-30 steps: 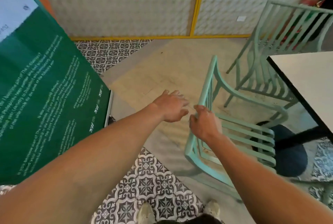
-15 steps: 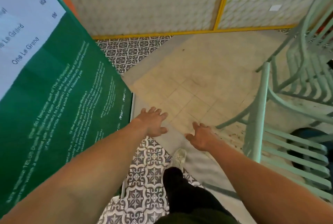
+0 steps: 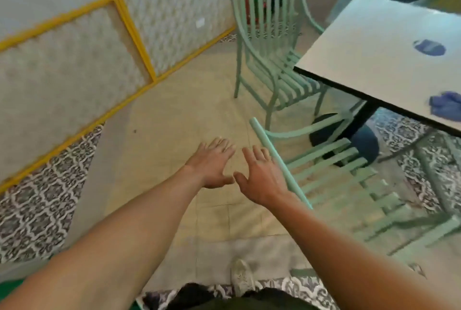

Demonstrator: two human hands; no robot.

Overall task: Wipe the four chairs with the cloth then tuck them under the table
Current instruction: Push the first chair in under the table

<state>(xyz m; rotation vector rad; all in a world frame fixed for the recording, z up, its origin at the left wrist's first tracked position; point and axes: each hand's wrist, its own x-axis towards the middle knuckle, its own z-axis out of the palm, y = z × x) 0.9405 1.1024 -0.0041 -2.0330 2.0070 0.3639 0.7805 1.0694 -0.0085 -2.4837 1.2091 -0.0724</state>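
Observation:
Both my hands hang in the air over the tiled floor, fingers spread and holding nothing. My left hand [image 3: 213,163] is just left of my right hand [image 3: 260,176]. The right hand sits beside the top rail of the near mint-green slatted chair [image 3: 331,175], whose seat points under the white table [image 3: 379,52]. A second mint-green chair [image 3: 270,42] stands farther back, its seat partly under the table's edge. A crumpled blue cloth [image 3: 446,106] lies on the tabletop at the right edge.
The table's black post and round dark base [image 3: 366,142] stand under the top. A white padded wall panel with yellow trim [image 3: 134,35] runs along the left. A blue round mark [image 3: 429,47] is on the tabletop. My shoe [image 3: 242,277] is at the bottom.
My view has swung right, from the green banner to the table and both chairs. The right hand let go of the near chair's back a second ago; both hands are now spread open beside it.

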